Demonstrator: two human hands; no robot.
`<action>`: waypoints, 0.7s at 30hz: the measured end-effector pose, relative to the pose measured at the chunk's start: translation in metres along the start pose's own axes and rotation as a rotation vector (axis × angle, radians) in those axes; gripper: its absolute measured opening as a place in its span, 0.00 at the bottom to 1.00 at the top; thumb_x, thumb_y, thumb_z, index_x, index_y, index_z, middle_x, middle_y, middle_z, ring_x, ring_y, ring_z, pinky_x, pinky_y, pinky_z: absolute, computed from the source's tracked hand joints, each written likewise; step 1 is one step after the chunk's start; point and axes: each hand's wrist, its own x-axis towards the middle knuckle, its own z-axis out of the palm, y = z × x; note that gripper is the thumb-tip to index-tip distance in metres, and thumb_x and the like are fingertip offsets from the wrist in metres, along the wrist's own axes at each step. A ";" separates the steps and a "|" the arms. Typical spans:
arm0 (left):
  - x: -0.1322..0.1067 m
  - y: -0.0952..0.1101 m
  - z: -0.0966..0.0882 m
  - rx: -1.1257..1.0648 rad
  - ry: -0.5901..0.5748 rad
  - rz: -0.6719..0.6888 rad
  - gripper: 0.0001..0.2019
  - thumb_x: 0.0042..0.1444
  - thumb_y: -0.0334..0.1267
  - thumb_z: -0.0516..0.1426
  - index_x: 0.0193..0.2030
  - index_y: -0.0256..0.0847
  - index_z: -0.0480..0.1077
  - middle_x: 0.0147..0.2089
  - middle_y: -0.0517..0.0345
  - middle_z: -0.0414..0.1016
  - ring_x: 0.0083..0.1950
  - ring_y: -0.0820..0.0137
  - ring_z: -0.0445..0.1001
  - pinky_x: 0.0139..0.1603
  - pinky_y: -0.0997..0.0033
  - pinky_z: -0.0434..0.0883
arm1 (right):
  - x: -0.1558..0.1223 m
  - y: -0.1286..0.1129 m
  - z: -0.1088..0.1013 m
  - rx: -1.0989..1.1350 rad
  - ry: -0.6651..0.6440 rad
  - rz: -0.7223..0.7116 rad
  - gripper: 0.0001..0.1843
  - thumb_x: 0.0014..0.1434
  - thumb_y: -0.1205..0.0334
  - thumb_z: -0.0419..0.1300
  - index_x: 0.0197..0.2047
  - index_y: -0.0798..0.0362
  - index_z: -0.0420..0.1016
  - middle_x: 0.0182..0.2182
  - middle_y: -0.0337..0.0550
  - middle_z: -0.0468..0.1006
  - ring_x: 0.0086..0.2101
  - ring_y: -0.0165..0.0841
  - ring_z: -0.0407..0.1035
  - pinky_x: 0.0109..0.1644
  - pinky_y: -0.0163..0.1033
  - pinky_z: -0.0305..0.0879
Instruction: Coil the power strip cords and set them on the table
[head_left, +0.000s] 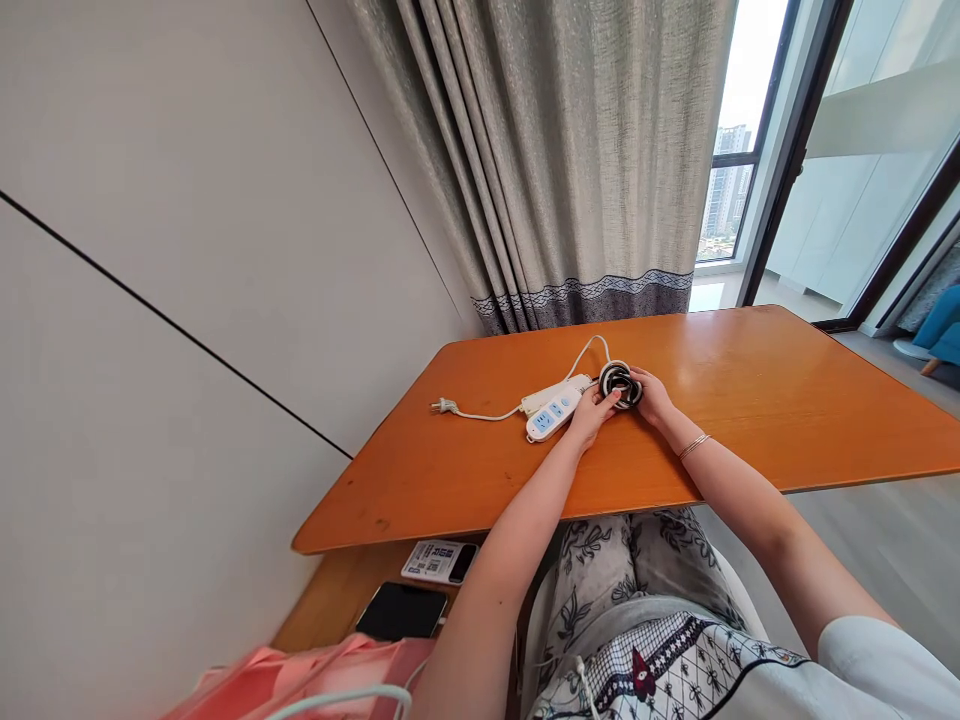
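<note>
Both hands are closed around a coiled black and white cable (621, 384) on the wooden table. My left hand (592, 416) grips its near left side, thumb on the coil. My right hand (651, 396) holds its right side, with the fingertips partly hidden behind it. Just left of my left hand lies a white power strip (545, 424) with blue sockets. A second white block-like piece (534, 400) lies behind the strip, partly covered by it. From there a white cord (487, 416) runs left to a plug (444, 405). Another white cord (587, 346) loops behind the coil.
The orange-brown table (780, 400) has its near edge just before my lap. Below its left end, a lower wooden surface holds a dark phone-like device (403, 611), a white printed box (431, 561) and a pink bag (330, 680). A grey curtain (592, 150) hangs behind.
</note>
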 end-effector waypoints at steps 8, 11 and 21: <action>0.002 0.010 -0.005 -0.063 0.137 -0.006 0.24 0.44 0.40 0.72 0.43 0.38 0.67 0.40 0.55 0.79 0.39 0.68 0.79 0.48 0.57 0.78 | -0.011 -0.003 0.011 0.002 -0.031 0.036 0.21 0.42 0.61 0.67 0.42 0.54 0.77 0.39 0.44 0.83 0.38 0.37 0.75 0.44 0.42 0.72; 0.000 0.013 -0.007 -0.062 0.115 -0.002 0.23 0.43 0.40 0.72 0.41 0.38 0.68 0.39 0.56 0.79 0.38 0.68 0.79 0.47 0.57 0.79 | -0.011 -0.004 0.010 -0.032 -0.017 0.029 0.22 0.42 0.62 0.66 0.44 0.54 0.78 0.41 0.45 0.83 0.39 0.39 0.76 0.45 0.44 0.73; 0.000 0.009 -0.008 0.025 0.055 -0.034 0.21 0.40 0.40 0.72 0.41 0.38 0.74 0.39 0.54 0.80 0.38 0.67 0.79 0.46 0.60 0.78 | -0.012 -0.005 0.010 -0.207 0.050 -0.181 0.24 0.42 0.66 0.66 0.46 0.53 0.80 0.51 0.47 0.80 0.54 0.43 0.72 0.65 0.51 0.62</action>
